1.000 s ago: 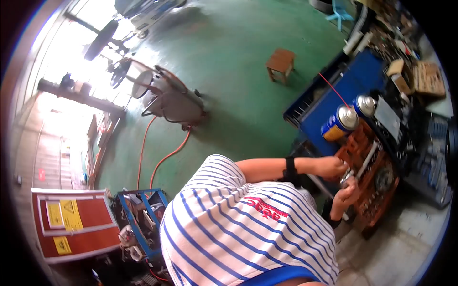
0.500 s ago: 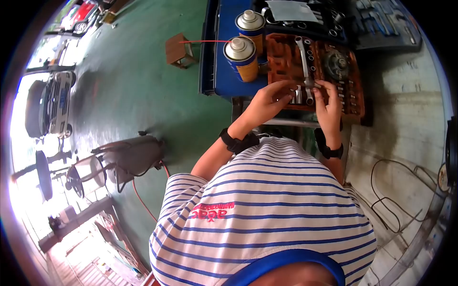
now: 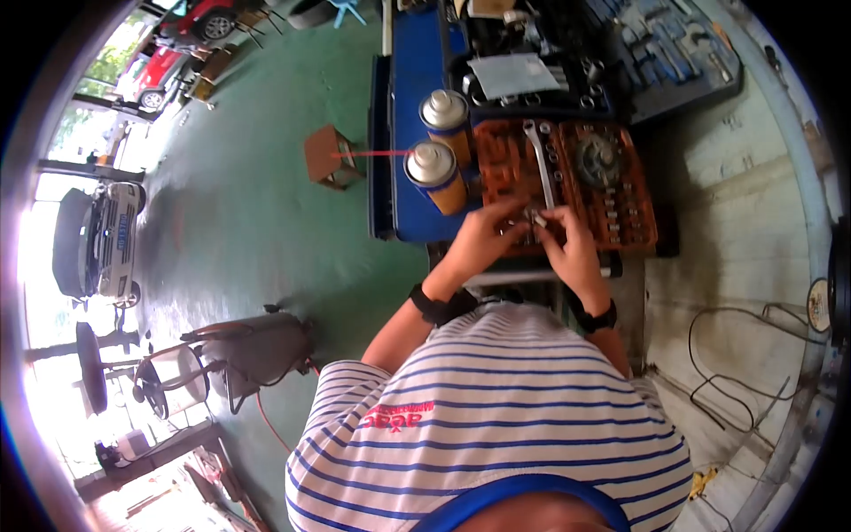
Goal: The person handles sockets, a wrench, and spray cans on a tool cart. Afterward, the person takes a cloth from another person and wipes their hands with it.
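Note:
My left hand [image 3: 483, 239] is bent inward at the near edge of an open orange tool case [image 3: 505, 160], its fingertips slightly blurred and closed around something too small to make out. Right beside it, my right hand [image 3: 574, 253] pinches a small metal piece [image 3: 538, 220] between thumb and fingers. A long wrench [image 3: 540, 160] lies in the case just beyond both hands. The case's right half holds a round metal part [image 3: 598, 161] and rows of small sockets [image 3: 612, 213].
Two spray cans [image 3: 434, 167], one with a red straw, stand left of the case on a blue surface [image 3: 412, 89]. Behind are a black tool case [image 3: 581, 89] and a grey tray of tools [image 3: 678, 62]. A wooden stool [image 3: 328, 158] and grey tank [image 3: 266, 350] stand left.
The view has swung round, bringing the tool case to the upper middle. Both hands stay close together at the case and have shifted toward its near edge, off the wrench's near end.

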Motion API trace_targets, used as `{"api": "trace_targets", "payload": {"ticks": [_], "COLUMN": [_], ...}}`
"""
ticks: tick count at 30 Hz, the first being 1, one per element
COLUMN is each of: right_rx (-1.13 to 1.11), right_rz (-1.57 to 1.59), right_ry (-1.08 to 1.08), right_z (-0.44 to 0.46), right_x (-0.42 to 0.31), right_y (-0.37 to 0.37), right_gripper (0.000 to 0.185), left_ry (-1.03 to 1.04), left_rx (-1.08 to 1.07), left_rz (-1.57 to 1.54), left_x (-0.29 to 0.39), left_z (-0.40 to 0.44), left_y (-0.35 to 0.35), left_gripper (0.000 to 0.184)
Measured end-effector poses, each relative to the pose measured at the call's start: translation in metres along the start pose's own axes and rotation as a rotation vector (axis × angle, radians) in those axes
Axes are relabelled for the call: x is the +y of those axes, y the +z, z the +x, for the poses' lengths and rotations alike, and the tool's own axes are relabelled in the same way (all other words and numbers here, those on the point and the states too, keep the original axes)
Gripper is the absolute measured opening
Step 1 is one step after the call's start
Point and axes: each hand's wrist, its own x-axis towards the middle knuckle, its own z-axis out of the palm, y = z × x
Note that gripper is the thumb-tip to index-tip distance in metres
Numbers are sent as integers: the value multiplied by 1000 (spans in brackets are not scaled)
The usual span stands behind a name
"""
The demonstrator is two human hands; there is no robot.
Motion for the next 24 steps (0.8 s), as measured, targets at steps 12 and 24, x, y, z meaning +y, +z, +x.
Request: {"api": "trace_targets", "payload": {"ticks": [12,24], "right_rx": [67,2], "right_rz": [20,194], "right_ry": [80,198], "right_z": [-1,3], "right_x": [18,27], "right_y": [1,-5], "right_gripper": [30,30], "left_ry": [35,270], "left_rx": [-23,35], "left_rz": [247,636], "left_x": [15,-9], "left_z": [25,51], "left_y": [-5,-5], "left_gripper": [31,22]}}
